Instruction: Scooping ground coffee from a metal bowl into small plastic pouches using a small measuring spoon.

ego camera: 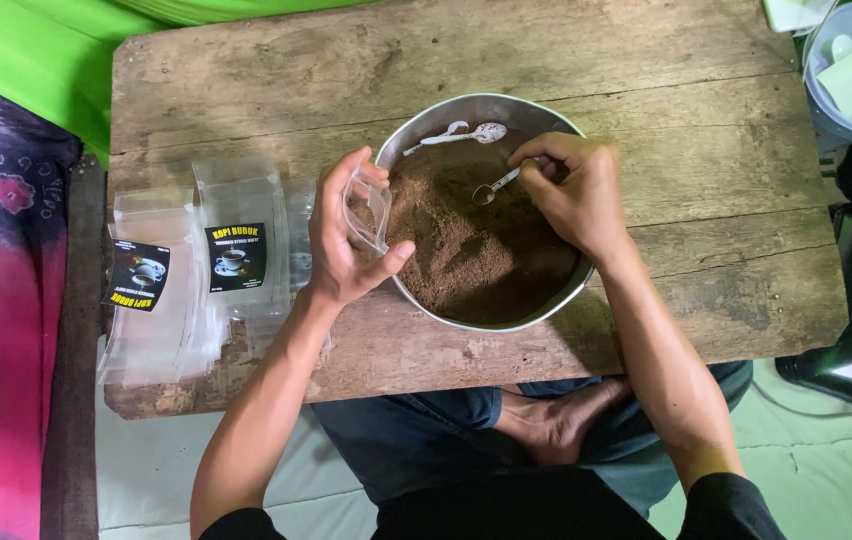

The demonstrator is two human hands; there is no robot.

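A: Grip state?
B: Left hand (341, 240) pinches a clear pouch (371, 210) open at the metal bowl (416, 140)'s left rim. Right hand (576, 190) closed on a small spoon (494, 186) over the brown powder (476, 250).
A: Handling?
B: Pouch looks light, floppy, slippery; hold by the mouth edge. Powder loose, spills easily.
A: Clutter?
B: Spare spoon (466, 133) on far rim, labelled pouches (186, 270) stacked left on the wooden table (246, 80). Nothing blocking.
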